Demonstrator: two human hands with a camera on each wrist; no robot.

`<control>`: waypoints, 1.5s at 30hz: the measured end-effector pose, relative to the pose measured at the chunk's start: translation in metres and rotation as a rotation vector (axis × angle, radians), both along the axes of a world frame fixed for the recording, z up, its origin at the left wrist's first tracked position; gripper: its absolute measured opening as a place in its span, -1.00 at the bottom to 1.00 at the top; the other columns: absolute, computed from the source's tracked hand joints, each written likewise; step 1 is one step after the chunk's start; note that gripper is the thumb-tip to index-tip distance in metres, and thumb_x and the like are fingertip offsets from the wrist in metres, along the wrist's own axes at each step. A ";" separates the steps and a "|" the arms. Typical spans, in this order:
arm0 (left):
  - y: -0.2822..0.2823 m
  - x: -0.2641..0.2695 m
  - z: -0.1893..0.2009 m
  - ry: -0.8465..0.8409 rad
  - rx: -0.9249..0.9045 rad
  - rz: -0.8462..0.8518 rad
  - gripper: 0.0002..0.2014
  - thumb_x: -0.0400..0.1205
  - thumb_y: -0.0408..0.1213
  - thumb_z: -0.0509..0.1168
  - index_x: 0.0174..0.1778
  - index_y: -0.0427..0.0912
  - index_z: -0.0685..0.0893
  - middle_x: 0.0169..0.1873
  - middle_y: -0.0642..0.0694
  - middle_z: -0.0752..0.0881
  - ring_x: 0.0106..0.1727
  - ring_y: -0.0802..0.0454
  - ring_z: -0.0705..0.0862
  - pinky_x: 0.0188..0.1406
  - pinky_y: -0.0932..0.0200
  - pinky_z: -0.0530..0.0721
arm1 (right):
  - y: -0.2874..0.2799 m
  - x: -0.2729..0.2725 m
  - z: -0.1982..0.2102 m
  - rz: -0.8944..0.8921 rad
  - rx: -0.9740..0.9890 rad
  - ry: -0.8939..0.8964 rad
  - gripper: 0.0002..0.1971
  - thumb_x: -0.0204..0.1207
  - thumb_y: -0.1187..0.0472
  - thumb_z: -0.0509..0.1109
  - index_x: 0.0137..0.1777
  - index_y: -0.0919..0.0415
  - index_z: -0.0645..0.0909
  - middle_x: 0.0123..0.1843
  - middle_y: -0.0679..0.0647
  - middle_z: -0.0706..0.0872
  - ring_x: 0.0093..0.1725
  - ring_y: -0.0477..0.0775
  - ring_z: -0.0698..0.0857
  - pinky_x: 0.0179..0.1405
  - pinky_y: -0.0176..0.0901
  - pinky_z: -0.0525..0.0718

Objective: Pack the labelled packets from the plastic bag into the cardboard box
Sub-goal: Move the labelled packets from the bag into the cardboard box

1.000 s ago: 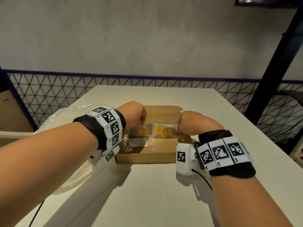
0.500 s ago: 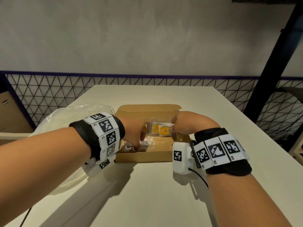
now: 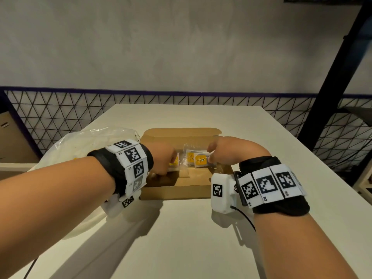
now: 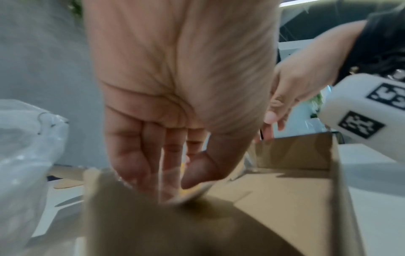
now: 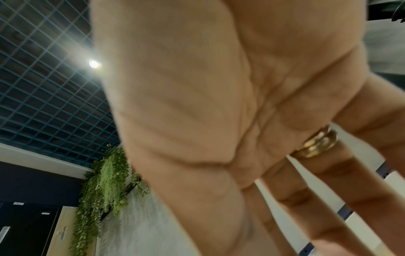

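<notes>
I had the table [image 3: 231,228] broad and pale under me, bare at six o'clock and out to three. The bag [image 3: 84,146] slumped at nine o'clock, touching the box [image 3: 175,191], which sat at twelve with its lid flap folded back. My left hand [image 3: 163,160] was down in the box's near-left corner, thumb and fingers pinching a clear packet [image 4: 175,175]. My right hand [image 3: 227,152] hovered over the right half, fingertips pinching another packet [image 3: 198,160] by its edge, yellow label up. I judged these packets light, limp and slick, likely to slide or fold, so a corner or sealed edge seemed the best hold, laid flat. The box walls were low, so my hands could come in from above. A ring [image 5: 315,144] showed on the right hand.
</notes>
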State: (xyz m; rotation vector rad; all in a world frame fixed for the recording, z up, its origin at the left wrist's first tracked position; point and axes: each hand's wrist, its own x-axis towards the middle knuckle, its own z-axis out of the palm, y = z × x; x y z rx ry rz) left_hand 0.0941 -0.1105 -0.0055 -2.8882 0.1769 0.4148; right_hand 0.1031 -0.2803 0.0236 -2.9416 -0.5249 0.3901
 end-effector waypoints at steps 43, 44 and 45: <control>0.071 -0.028 0.042 -0.390 -0.168 0.469 -0.82 0.61 -0.33 0.20 -0.01 -0.24 0.70 -0.11 -0.15 0.71 -0.10 -0.07 0.63 -0.15 0.17 0.57 | 0.002 -0.004 0.008 0.018 0.233 -0.027 -0.57 0.60 0.17 0.26 0.48 0.05 0.42 0.44 0.07 0.52 0.39 0.12 0.49 0.32 -0.07 0.45; 0.071 -0.030 0.046 -0.414 -0.206 0.458 -0.84 0.62 -0.30 0.22 -0.02 -0.22 0.71 -0.14 -0.12 0.71 -0.09 -0.06 0.64 -0.12 0.16 0.59 | 0.002 -0.003 0.008 0.023 0.241 -0.027 -0.57 0.60 0.17 0.27 0.47 0.04 0.42 0.44 0.07 0.52 0.38 0.11 0.50 0.30 -0.07 0.46; 0.071 -0.032 0.049 -0.440 -0.264 0.450 -0.87 0.62 -0.27 0.26 -0.05 -0.19 0.70 -0.20 -0.07 0.69 -0.10 -0.05 0.65 -0.12 0.16 0.59 | 0.002 -0.003 0.008 0.027 0.249 -0.027 -0.57 0.60 0.17 0.27 0.47 0.04 0.43 0.43 0.06 0.53 0.37 0.11 0.51 0.28 -0.08 0.46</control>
